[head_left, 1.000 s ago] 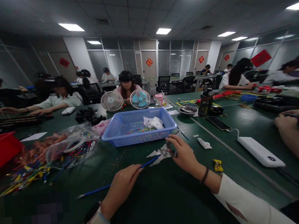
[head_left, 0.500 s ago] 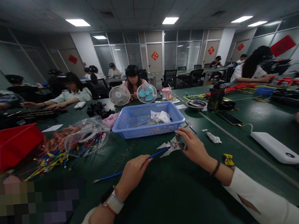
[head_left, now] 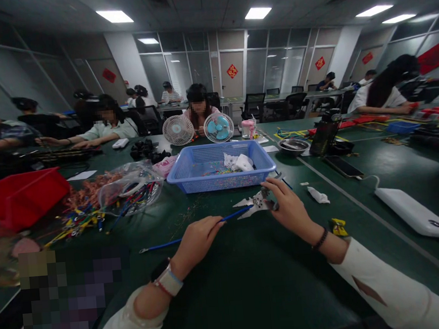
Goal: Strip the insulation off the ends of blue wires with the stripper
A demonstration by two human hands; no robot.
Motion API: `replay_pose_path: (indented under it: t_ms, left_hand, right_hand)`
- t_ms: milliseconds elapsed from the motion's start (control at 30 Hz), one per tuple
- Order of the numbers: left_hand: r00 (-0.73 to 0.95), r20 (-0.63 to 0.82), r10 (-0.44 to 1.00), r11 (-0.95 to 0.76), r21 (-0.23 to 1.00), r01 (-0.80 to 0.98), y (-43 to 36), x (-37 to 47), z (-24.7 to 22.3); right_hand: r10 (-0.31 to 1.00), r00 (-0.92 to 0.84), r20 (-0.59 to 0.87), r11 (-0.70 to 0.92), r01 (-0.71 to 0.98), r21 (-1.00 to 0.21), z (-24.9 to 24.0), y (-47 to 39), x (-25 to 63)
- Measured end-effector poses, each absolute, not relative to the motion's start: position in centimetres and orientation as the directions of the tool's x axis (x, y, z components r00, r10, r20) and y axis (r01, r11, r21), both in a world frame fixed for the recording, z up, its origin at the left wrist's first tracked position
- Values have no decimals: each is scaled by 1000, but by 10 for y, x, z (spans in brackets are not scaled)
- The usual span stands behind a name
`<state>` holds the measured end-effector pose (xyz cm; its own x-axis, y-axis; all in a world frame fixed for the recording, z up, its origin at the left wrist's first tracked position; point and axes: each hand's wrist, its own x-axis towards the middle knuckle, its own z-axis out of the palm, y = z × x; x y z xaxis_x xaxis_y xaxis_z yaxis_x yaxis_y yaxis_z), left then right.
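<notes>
On the near part of the green bench (head_left: pixel 233 290), in front of the blue basket (head_left: pixel 224 183), the blue wire (head_left: pixel 238 213) extends from the left hand (head_left: pixel 198 239) toward the pliers (head_left: pixel 259 200). The left hand grips the wire between thumb and fingers. A blue length ending in a metal terminal (head_left: pixel 143 250) emerges on the opposite side of this hand. The right hand (head_left: pixel 289 204) grasps the pliers by the handles. The jaws stand apart, with the wire end between them; contact with the cutting edges cannot be determined. A crumpled white tissue (head_left: pixel 318 195) and a small yellow item (head_left: pixel 338 227) lie to the right of the right hand. A clear bag (head_left: pixel 134 191) of assorted wires lies left of the basket, near the red bin (head_left: pixel 24 195).
</notes>
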<state>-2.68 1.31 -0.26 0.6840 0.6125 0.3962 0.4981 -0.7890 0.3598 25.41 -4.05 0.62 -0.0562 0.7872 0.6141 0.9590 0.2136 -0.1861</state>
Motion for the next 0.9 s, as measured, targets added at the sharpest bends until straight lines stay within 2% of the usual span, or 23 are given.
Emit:
replay_pose_path:
  t_ms: [333, 700, 900]
  left_hand:
    - [673, 400, 622, -780, 387, 491, 15, -28, -4]
    - [675, 384, 630, -773, 398, 495, 16, -28, -6]
    - [673, 377, 636, -767, 411, 493, 14, -27, -4]
  right_hand:
    - [789, -71, 610, 237, 952, -195, 5, -40, 254]
    - [791, -125, 599, 221, 971, -89, 2, -38, 251]
    - [797, -126, 591, 240, 964, -118, 0, -39, 251]
